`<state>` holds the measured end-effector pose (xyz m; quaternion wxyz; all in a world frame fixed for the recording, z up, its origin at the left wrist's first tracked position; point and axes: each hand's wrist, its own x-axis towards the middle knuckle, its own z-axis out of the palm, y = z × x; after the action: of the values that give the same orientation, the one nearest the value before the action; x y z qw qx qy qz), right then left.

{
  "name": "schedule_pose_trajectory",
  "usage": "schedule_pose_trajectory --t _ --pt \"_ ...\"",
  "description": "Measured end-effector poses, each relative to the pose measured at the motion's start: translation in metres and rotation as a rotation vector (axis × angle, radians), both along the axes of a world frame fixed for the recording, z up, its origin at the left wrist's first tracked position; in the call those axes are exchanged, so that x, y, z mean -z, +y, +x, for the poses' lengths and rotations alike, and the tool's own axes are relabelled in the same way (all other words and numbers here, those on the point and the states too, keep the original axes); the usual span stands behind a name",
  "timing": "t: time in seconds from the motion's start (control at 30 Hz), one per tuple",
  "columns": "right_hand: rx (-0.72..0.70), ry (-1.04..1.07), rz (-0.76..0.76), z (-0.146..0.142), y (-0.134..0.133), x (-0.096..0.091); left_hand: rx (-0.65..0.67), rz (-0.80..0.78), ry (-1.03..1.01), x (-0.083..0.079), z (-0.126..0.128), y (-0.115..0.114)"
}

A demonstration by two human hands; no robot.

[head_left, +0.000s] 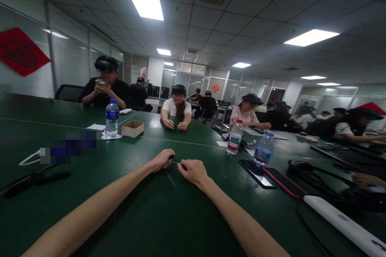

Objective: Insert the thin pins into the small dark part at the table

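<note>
Both forearms extend over the green counter and converge on the midline, a pose that presumably brings both hands to bear on one small piece of work in plain sight. The left hand, wrist nearly straight, has its fingers curled closed about a slim dark item, one end of which projects past the hand. The right hand lies just beside it, back upward and wrist angled inward, with its fingers folded narrowly about a dark tip. A thin pale strip shows in the gap; whether it joins the two dark parts cannot be told. Such opposed grips would suit steadying a small thing from either side. To the right, a dark phone and a red-edged phone lie flat, probably set aside within reach; a small open box and a blue-capped bottle stand farther off, beyond the left hand
</note>
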<state>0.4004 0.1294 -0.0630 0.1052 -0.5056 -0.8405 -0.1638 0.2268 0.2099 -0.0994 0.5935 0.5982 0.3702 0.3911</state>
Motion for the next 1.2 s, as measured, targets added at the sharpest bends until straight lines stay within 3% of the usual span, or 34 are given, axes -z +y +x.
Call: schedule_pose_trajectory --t 0.1,0.27,0.33,0.63,0.9,1.2 --pt "-0.066 -0.046 -0.005 -0.005 -0.003 0.0 -0.02 -0.001 0.008 0.002 0.001 0.003" --pt "0.162 0.097 -0.006 -0.002 0.004 0.004 -0.017 -0.038 -0.021 0.003 0.0 0.005" --pt "0.192 0.124 -0.03 0.0 0.006 0.005 -0.003 -0.05 -0.034 0.002 -0.001 0.005" --pt "0.162 0.121 -0.033 -0.002 0.003 0.005 0.008 -0.04 -0.012 0.0 -0.001 0.002" --pt "0.16 0.104 -0.032 -0.001 0.004 0.008 0.03 0.034 0.027 -0.011 -0.004 -0.015" --pt "0.094 0.058 -0.011 0.0 0.005 0.007 -0.002 0.048 -0.005 -0.006 -0.005 -0.012"
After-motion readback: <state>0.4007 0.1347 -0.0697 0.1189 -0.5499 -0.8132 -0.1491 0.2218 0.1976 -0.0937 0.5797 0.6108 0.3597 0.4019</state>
